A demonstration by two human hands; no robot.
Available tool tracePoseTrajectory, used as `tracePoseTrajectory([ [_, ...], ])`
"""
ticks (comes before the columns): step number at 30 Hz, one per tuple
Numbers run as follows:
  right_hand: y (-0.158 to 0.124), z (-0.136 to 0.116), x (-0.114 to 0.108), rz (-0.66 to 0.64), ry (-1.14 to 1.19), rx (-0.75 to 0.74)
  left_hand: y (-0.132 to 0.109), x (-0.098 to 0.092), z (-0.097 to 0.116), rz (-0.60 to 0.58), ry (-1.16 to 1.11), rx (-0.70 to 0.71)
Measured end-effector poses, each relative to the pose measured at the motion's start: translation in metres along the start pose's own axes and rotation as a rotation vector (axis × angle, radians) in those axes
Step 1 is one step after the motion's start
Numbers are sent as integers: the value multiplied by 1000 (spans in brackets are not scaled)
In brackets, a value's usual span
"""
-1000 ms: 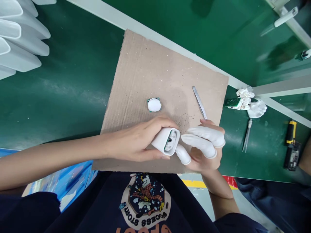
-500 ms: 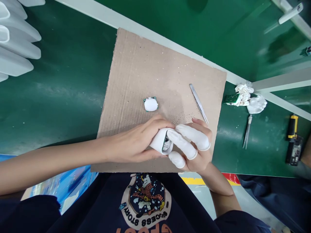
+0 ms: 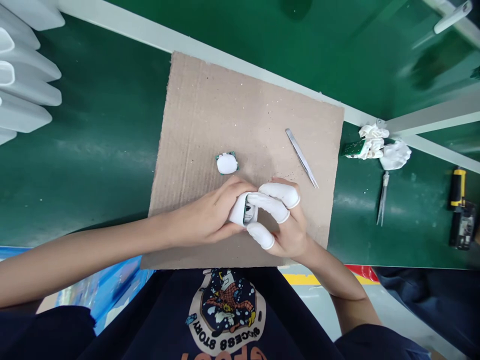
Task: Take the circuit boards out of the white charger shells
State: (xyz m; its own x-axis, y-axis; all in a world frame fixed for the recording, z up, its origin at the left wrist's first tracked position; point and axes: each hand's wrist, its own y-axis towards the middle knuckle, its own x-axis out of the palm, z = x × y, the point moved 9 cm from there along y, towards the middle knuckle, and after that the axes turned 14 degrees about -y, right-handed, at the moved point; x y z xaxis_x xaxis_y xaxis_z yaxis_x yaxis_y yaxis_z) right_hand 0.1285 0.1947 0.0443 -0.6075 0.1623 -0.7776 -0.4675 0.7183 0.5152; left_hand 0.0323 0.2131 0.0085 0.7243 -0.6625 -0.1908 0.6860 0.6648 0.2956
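My left hand (image 3: 210, 215) is wrapped round a white plastic housing (image 3: 240, 210) over the near part of a cardboard sheet (image 3: 210, 110). My right hand (image 3: 281, 220), with white finger cots on three fingers, presses those fingertips into the housing's open end, where a green board shows. A small white cap on a green board (image 3: 227, 163) lies on the cardboard just beyond my hands. Metal tweezers (image 3: 302, 157) lie to the right of it on the cardboard.
Several white housings (image 3: 26, 75) lie at the far left on the green mat. Crumpled white finger cots with a green board (image 3: 375, 145), a second pair of tweezers (image 3: 381, 200) and a yellow-black tool (image 3: 459, 200) sit at the right. A white rail (image 3: 150, 35) runs behind the cardboard.
My right hand has moved left onto the housing's open end and its cotted fingers now press into it. Both hands have shifted a little left and away from me.
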Motion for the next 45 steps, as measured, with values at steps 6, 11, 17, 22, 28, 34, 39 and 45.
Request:
tracePoseTrajectory([
  [6,0,11,-16,144,183,57,2,-3,4,-10,-32,46],
  [11,3,13,-18,129,155,63,-1,-3,4,-11,-37,46],
  [17,1,15,-14,134,156,53,-3,-8,5,44,-19,116],
  [22,-1,5,-9,99,185,-37,-4,-8,6,41,-28,203],
  [28,-1,5,-17,139,128,-65,-7,-7,2,26,-19,153],
  [34,2,2,-10,24,154,-58,-9,-12,2,59,-14,124],
  [39,2,2,-2,-32,256,51,-5,-12,2,59,70,58],
  [45,45,98,-16,-33,31,265,8,-90,9,252,691,-90],
])
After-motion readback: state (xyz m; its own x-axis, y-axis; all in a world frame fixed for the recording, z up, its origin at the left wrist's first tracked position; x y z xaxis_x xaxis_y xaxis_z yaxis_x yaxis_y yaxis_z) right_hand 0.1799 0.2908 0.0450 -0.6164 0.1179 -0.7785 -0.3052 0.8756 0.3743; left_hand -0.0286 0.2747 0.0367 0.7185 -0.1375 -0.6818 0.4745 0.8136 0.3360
